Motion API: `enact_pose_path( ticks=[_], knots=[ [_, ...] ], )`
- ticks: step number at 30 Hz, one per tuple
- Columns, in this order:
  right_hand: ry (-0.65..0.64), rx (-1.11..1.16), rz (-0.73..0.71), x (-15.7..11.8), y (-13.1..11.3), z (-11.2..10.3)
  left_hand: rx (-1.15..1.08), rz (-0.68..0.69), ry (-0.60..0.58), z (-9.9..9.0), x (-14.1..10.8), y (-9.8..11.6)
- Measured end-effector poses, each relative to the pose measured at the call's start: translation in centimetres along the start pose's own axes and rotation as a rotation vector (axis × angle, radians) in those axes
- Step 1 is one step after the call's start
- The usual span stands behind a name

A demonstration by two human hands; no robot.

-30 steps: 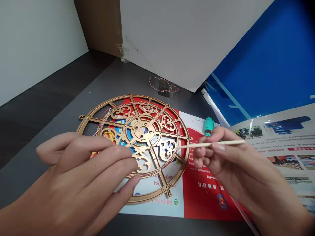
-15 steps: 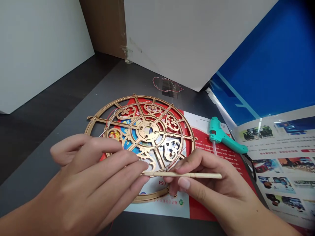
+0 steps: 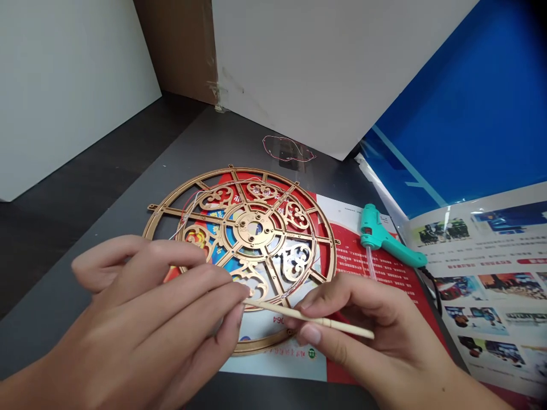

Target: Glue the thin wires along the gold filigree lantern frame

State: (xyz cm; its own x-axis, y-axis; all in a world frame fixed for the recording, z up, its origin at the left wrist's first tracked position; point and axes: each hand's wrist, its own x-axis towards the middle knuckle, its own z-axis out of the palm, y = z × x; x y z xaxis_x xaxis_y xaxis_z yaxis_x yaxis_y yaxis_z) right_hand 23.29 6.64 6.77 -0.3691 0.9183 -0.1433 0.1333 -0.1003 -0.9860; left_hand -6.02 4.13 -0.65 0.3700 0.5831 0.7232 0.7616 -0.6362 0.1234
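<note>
- A white panel (image 3: 307,62) stands beyond both hands, with a dark tabletop (image 3: 141,210) stretching out beneath them.
- A golden, spoked wheel frame (image 3: 243,230) lies flat just beyond the fingertips; its near-left part disappears behind the left hand.
- A red-and-white printed sheet (image 3: 354,233) lies under the wheel frame and reaches beneath the right hand.
- The left hand (image 3: 158,313), fingers bunched, meets the stick's far end at its fingertips; whether it grips anything there cannot be told.
- The right hand (image 3: 384,333) pinches a pale wooden stick between thumb and forefinger, above the frame's near edge.
- A teal glue gun (image 3: 393,247) rests beyond the right hand, well apart from its fingers.
- The stick (image 3: 280,310) slants from the right hand to the left; a light pinch nearer its working end would likely give steadier control.
- Thin wiring (image 3: 294,288) runs along an inner ring just beyond the stick; small, gentle strokes should avoid snagging it.
</note>
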Motion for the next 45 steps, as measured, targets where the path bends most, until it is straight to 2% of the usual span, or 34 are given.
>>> enact_pose_path(
  ticks=[6,10,13,15,19,22,25,27,30,32,36,41,45],
  knots=[
    [0.029,-0.235,-0.349,-0.2,1.8,0.3,-0.04,-0.003,-0.014,1.5,-3.1,1.6],
    [0.043,-0.384,-0.536,-0.7,2.9,0.0,-0.01,-0.015,-0.013,1.3,-2.0,1.5],
    [-0.043,-0.458,-0.559,-0.8,3.4,-0.2,-0.05,-0.116,0.025,0.7,-0.1,1.2],
    [-0.023,-0.45,-0.577,-0.7,3.8,-0.2,-0.101,-0.192,0.05,0.3,0.9,1.1],
    [0.024,-0.471,-0.623,-0.7,4.3,0.1,-0.16,-0.199,0.047,0.1,1.3,1.3],
    [0.052,-0.541,-0.633,-1.3,3.6,0.1,-0.181,-0.207,0.027,0.2,1.2,1.0],
    [0.188,-0.577,-0.663,-1.7,2.6,0.0,-0.165,-0.212,0.026,-0.2,1.4,0.1],
    [0.287,-0.528,-0.711,-1.6,2.2,-0.4,-0.117,-0.169,0.012,-0.7,1.4,-0.9],
    [0.368,-0.459,-0.672,-1.2,1.4,-1.3,-0.082,-0.111,-0.006,-1.5,1.3,-2.3],
    [0.418,-0.504,-0.625,-1.0,0.7,-2.0,-0.075,-0.152,-0.011,-1.7,1.2,-2.9],
    [0.58,-0.617,-0.647,-0.6,0.1,-3.3,-0.112,-0.2,-0.01,-1.4,1.1,-3.4],
    [0.642,-0.717,-0.824,0.9,0.9,-4.6,-0.02,-0.211,0.017,-1.0,-0.5,-4.9],
    [0.531,-0.875,-0.995,2.4,1.5,-5.6,0.001,-0.182,0.037,-0.3,-1.6,-6.6]
  ],
)
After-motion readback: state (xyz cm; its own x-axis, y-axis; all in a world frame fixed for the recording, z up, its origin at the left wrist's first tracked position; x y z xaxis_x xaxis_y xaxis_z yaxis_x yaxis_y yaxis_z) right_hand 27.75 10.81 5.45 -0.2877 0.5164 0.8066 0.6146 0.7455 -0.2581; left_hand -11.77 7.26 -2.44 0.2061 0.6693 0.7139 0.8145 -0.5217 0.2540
